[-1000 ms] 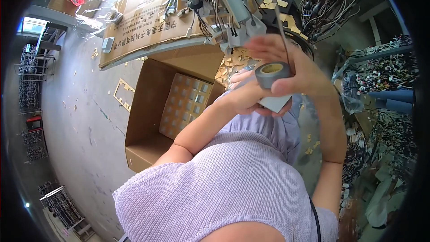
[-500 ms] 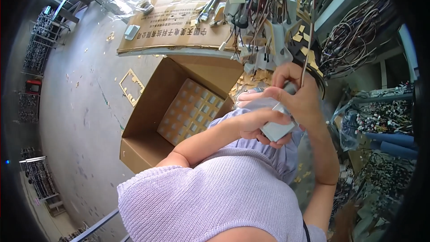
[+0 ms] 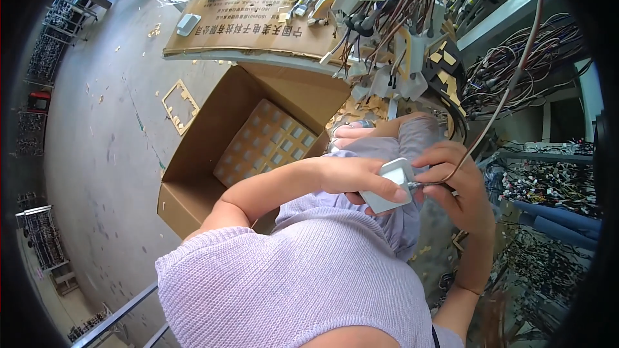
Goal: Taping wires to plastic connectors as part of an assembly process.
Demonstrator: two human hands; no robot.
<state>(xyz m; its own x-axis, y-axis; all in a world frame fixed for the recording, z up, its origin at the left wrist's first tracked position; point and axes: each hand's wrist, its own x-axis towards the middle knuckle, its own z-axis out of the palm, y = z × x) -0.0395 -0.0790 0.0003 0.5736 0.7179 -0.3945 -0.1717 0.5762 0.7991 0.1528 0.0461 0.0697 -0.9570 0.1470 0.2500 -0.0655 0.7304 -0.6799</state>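
Above the open cardboard box (image 3: 258,148), left hand (image 3: 351,177) gripping a pale square part (image 3: 387,187), right hand (image 3: 454,183) pinching its brown wire (image 3: 509,90) (tape roll seemingly gone), now lowered chestward.

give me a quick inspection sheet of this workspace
surface: grey concrete floor, scuffed
job's things: small pale grey square part held in front of the body, thin brown wire at its edge
clutter: cardboard scraps on the floor, open cardboard box with gridded insert
hands: left hand grips the part, right hand pinches the wire
cables: wire harness bundles hang ahead
surroundings: flat carton, racks of cabling
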